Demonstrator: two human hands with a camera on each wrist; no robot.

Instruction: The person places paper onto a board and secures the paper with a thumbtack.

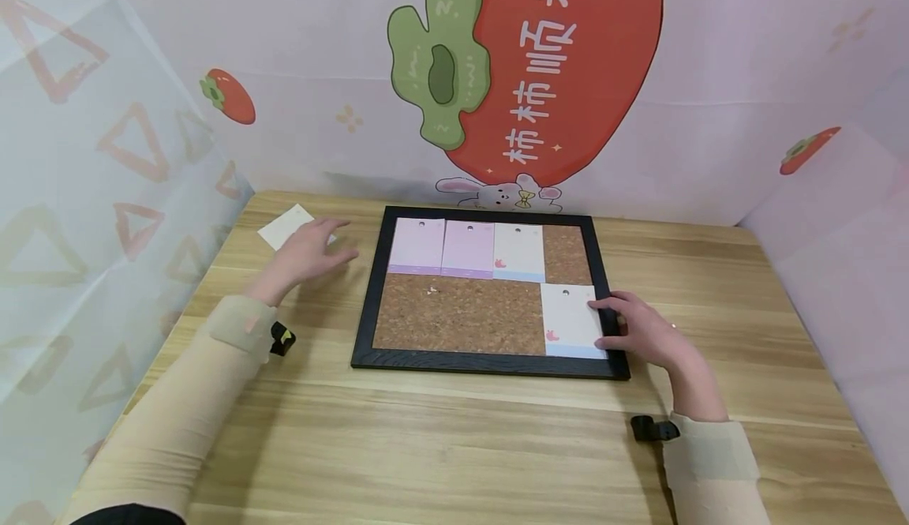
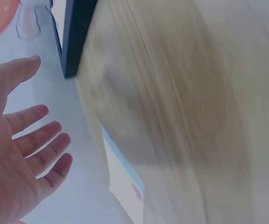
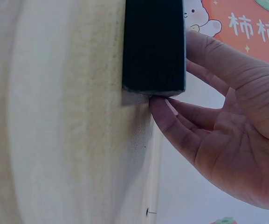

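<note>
A black-framed corkboard (image 1: 454,316) lies on the table, with several small note cards on it. Three cards fill most of its upper row, two pinkish ones and a white one (image 1: 519,249). Another white card (image 1: 568,321) sits at the lower right. My right hand (image 1: 649,331) grips the board's right edge, thumb over the top and other fingers against the side; its fingertips overlap that lower card. To the left, my left hand (image 1: 301,253) hovers over the table with fingers spread and nothing held. It partly covers a loose white card (image 1: 284,223).
A small pin (image 3: 148,212) stands on the table to the right of the board. Tiny white bits (image 1: 432,290) lie on the cork. Behind the wooden table (image 1: 454,446) rises a printed backdrop (image 1: 298,138), and more sheeting borders both sides.
</note>
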